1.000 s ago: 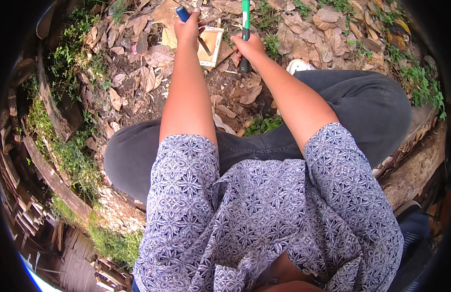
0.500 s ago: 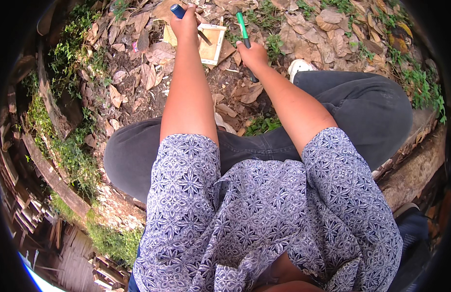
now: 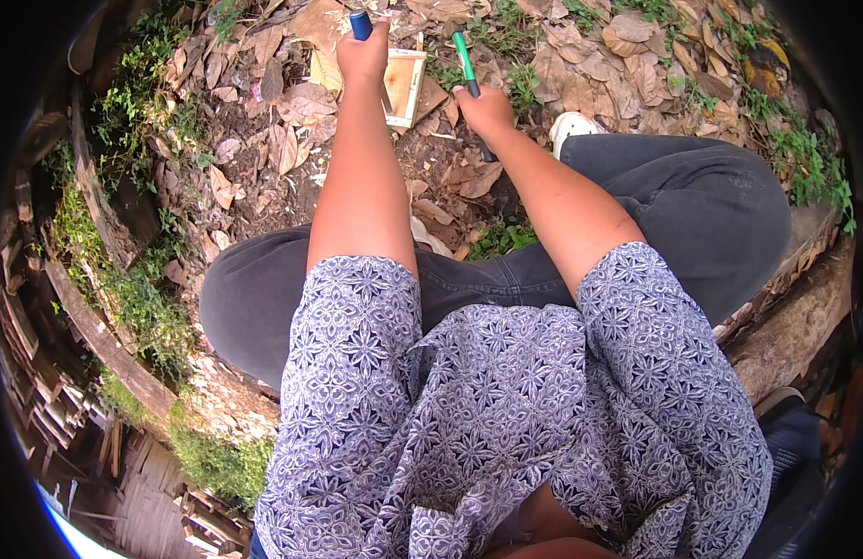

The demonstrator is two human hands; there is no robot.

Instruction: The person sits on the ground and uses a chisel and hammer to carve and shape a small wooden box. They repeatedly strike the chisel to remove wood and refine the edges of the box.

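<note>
My left hand (image 3: pixel 362 58) is closed round the blue handle (image 3: pixel 360 25) of a chisel. Its narrow metal blade (image 3: pixel 386 97) points down and is mostly hidden behind the hand and wrist. Beneath and beside that hand, a pale wooden panel with a raised rim (image 3: pixel 411 86) lies on the leafy ground. I cannot tell whether the blade touches the panel. To the right of the panel, my right hand (image 3: pixel 487 113) grips a slim green-and-black tool (image 3: pixel 464 58). Its green end points up and away, and its black end shows below the fingers. What kind of tool it is cannot be made out.
Dry brown leaves (image 3: pixel 627 74) and pale wood chips cover the soil. My legs in dark trousers (image 3: pixel 683 205) are folded on both sides, with a white shoe (image 3: pixel 575 129) near my right forearm. Green plants (image 3: pixel 138 102) and a log edge (image 3: pixel 105 340) lie left; another log (image 3: pixel 795 317) lies right.
My left hand has shifted slightly right and down with the chisel, whose blade now stands steeper and shows less. My right hand and its tool have barely moved.
</note>
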